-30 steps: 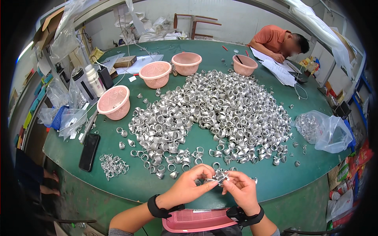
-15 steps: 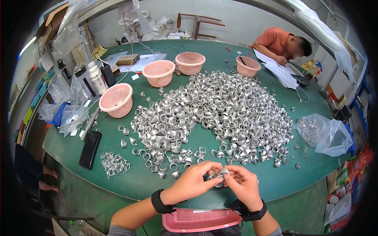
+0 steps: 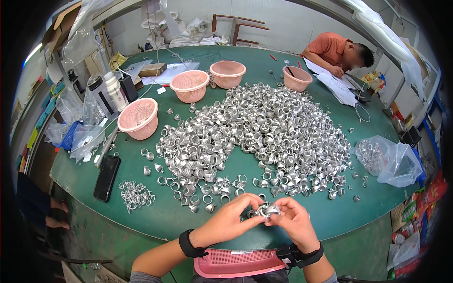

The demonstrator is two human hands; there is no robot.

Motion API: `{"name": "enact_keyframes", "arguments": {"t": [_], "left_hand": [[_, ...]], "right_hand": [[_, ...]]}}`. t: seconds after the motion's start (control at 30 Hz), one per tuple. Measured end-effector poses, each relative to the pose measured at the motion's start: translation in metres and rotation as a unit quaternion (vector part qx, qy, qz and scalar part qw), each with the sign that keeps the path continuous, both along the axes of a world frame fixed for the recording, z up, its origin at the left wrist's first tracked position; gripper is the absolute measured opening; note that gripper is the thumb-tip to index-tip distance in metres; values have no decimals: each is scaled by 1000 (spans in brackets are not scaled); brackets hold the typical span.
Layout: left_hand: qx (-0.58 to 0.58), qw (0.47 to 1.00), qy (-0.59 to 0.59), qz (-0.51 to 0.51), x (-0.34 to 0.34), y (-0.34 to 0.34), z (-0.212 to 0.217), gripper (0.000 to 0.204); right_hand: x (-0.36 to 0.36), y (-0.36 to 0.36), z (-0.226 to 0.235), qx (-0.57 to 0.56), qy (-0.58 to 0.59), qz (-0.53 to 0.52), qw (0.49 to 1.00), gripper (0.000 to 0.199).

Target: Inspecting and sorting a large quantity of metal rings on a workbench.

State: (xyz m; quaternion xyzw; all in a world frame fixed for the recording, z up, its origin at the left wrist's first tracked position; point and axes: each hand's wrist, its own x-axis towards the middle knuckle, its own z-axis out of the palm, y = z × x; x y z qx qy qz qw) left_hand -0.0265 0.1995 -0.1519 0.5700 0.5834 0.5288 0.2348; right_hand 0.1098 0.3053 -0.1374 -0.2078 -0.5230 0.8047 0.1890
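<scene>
Both of my hands meet over the near edge of the green table. My left hand is closed round several silver metal rings with ribbed bodies. The fingertips of my right hand pinch a ribbed ring in the same cluster, and the fingers partly hide where one ring ends and another starts. Just beyond my hands spreads a large heap of similar silver rings. A small pile of thinner metal rings lies to the left, apart from the heap.
At my lap sits a pink tray. Pink baskets stand left and behind the heap. A black phone lies left, near bottles. On the right is a clear bag of metal parts. Another person writes at the far right.
My right hand has turned and shifted slightly right, opening the space between my hands. More of the rings' ribbed sides now shows between my fingers.
</scene>
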Motion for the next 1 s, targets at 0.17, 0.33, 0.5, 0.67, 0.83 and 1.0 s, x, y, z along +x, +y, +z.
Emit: {"name": "enact_keyframes", "arguments": {"t": [0.17, 0.33, 0.5, 0.67, 0.83, 1.0], "left_hand": [[-92, 980, -175, 8, 5, -2, 1, 15], [-41, 970, -224, 89, -3, 7, 8, 15], [-13, 957, -288, 40, -12, -1, 15, 27], [-45, 973, -225, 38, -19, -11, 10, 30], [-139, 939, -310, 51, -26, -9, 14, 38], [-152, 943, -283, 81, -18, -5, 11, 44]], "right_hand": [[-1, 4, -2, -4, -58, 62, 996, 8], [-26, 8, 21, 88, -49, 83, 991, 13], [-53, 11, 30, 63, -31, 100, 992, 13], [-53, 13, 30, 179, -68, 111, 975, 20], [-42, 2, 33, 217, -78, 88, 969, 35], [-36, -13, 29, 496, -56, 43, 866, 25]]}}
